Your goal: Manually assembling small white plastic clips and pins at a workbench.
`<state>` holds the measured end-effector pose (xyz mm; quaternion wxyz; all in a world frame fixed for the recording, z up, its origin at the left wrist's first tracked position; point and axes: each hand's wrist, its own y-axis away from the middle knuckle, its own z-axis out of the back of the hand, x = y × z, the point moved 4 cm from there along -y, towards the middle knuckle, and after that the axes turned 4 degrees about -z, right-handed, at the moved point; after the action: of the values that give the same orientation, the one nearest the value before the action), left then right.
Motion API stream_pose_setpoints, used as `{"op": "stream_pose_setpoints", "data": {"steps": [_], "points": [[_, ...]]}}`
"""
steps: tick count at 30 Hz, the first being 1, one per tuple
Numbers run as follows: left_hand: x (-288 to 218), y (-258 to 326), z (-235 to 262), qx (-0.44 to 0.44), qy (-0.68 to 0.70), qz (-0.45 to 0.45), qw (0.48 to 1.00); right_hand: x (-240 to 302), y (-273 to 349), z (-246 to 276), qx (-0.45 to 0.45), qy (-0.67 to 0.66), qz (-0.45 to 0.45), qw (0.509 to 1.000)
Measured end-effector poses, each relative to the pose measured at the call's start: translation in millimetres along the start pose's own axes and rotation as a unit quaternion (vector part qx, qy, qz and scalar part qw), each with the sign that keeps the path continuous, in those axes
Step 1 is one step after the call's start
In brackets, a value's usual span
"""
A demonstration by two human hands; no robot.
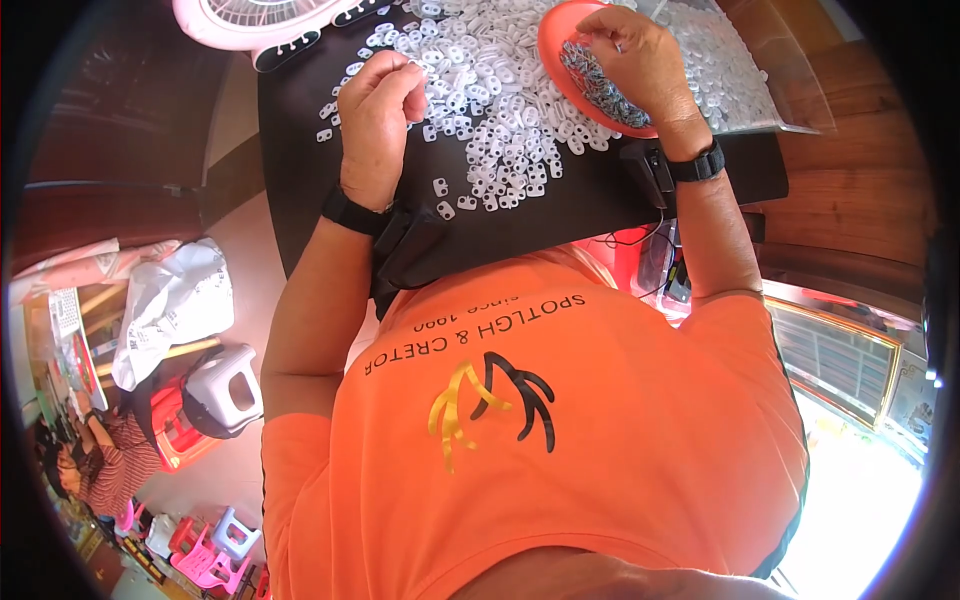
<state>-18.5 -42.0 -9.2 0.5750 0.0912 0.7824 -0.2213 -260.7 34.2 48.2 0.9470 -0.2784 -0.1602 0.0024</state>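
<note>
On the dark table lies a large heap of small white plastic pieces [515,150], each with round holes. My left hand [378,115] is closed at the left side of the heap, thumb against the bent fingers; whatever it may hold is hidden. My right hand [645,65] is over an orange plate [552,40] filled with small grey metal parts [595,85], too small to name exactly. Its thumb and fingers are pinched together, with a tiny shiny bit showing between them that I cannot make out.
A clear plastic bag or sheet [740,85] with more white pieces lies right of the plate. A pink fan [265,25] stands at the back left. Black box-like objects [415,240] are by my wrists. Stools [225,390] and a seated person [120,465] are at the left.
</note>
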Motion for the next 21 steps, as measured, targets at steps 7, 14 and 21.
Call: {"op": "stream_pose_setpoints", "data": {"steps": [7, 14, 21], "points": [[-3.7, 0.9, -2.5, 0.014, -0.038, -0.002, 0.999, 8.5, -9.4, -0.8, -0.003, -0.151, -0.106, 0.983], [-4.5, 8.2, -12.0, 0.038, -0.023, 0.014, 0.999, 48.2, -13.8, -42.2, 0.105, -0.556, -0.161, 0.809], [-6.0, 9.1, -16.1, 0.043, 0.0, -0.001, 0.999, 75.8, -7.2, -71.2, 0.125, -0.61, -0.175, 0.763]]}}
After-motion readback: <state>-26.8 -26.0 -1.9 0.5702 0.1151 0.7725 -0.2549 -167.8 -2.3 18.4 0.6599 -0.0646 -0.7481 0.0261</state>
